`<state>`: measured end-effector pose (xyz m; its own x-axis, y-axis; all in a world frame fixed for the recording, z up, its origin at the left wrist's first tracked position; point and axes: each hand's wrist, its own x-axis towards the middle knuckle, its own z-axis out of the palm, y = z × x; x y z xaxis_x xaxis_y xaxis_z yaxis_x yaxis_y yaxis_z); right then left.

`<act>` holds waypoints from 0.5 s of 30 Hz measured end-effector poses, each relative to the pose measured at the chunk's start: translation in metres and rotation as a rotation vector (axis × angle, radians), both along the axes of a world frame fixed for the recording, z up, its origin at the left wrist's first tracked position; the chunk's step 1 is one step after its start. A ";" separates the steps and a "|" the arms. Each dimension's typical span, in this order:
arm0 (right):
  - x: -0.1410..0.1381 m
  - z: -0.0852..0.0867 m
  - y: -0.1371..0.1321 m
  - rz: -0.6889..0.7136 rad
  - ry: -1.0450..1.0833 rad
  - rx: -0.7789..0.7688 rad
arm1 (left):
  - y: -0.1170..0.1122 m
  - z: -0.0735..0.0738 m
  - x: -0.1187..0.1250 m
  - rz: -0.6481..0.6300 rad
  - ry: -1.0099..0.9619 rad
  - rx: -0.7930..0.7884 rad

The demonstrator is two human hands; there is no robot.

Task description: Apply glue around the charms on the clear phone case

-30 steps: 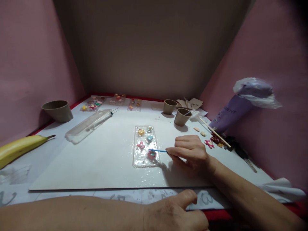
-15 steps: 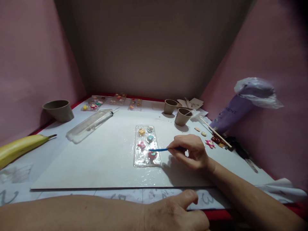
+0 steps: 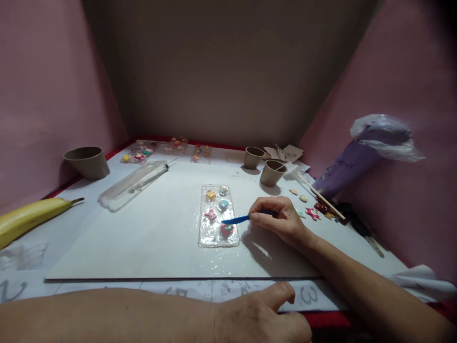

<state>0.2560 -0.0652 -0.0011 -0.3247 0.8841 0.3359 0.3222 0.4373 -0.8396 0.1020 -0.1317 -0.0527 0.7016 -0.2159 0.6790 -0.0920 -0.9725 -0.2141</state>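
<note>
A clear phone case (image 3: 206,237) lies on the white board with small charms stuck in a glossy clear coat. Among them are a pink bunny charm (image 3: 210,215), a light blue charm (image 3: 223,204) and a yellow-orange charm (image 3: 211,195). My right hand (image 3: 280,220), at the case's right, pinches a blue plastic modelling knife (image 3: 235,219). The blade tip is over the case, just above a red charm (image 3: 227,229); contact cannot be made out. My left hand (image 3: 266,314) rests at the near edge, thumb and forefinger apart and holding nothing visible; its other fingers are hidden.
Left are a banana (image 3: 35,216), a brown cup (image 3: 87,163) and a syringe in a clear tray (image 3: 134,185). Right are two brown cups (image 3: 273,173), a wooden stick (image 3: 319,196), loose charms (image 3: 312,214) and a purple bag (image 3: 342,166). Decorated cases (image 3: 200,154) line the back.
My right hand has turned and risen slightly, so more of the blue knife and its flat blade shows. The tip stays over nearly the same spot; my left hand is still.
</note>
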 end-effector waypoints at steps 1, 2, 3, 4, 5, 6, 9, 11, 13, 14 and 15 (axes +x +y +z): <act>0.000 0.000 0.000 0.003 -0.003 0.008 | 0.000 0.001 0.000 -0.001 -0.007 -0.006; -0.001 0.001 0.000 0.005 -0.006 0.020 | 0.000 0.002 0.000 -0.004 -0.013 -0.006; -0.002 0.001 0.000 0.005 -0.010 0.034 | -0.001 0.003 0.000 -0.004 -0.013 -0.003; -0.002 0.002 0.001 0.003 -0.015 0.047 | -0.001 0.003 -0.001 0.001 -0.009 0.000; -0.003 0.002 0.001 0.000 -0.022 0.056 | -0.001 0.003 -0.001 0.005 -0.007 0.003; -0.004 0.003 0.001 -0.006 -0.028 0.061 | -0.002 0.002 -0.001 0.009 -0.004 0.006; -0.004 0.004 0.001 -0.011 -0.031 0.041 | -0.001 0.001 -0.001 0.010 -0.003 0.008; -0.002 0.004 0.001 -0.009 -0.015 0.017 | -0.001 0.001 -0.001 0.009 -0.002 0.008; 0.000 0.003 0.002 -0.007 0.007 -0.011 | -0.001 0.001 -0.001 0.009 0.005 0.008; 0.001 0.003 0.002 -0.007 0.020 -0.024 | 0.000 0.000 -0.001 0.010 0.007 0.009; 0.002 0.002 0.003 -0.008 0.034 -0.036 | 0.000 0.000 -0.001 0.013 0.009 0.008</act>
<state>0.2582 -0.0622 0.0009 -0.3067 0.8982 0.3149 0.2964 0.4045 -0.8651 0.1009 -0.1320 -0.0525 0.7102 -0.2123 0.6713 -0.0814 -0.9718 -0.2213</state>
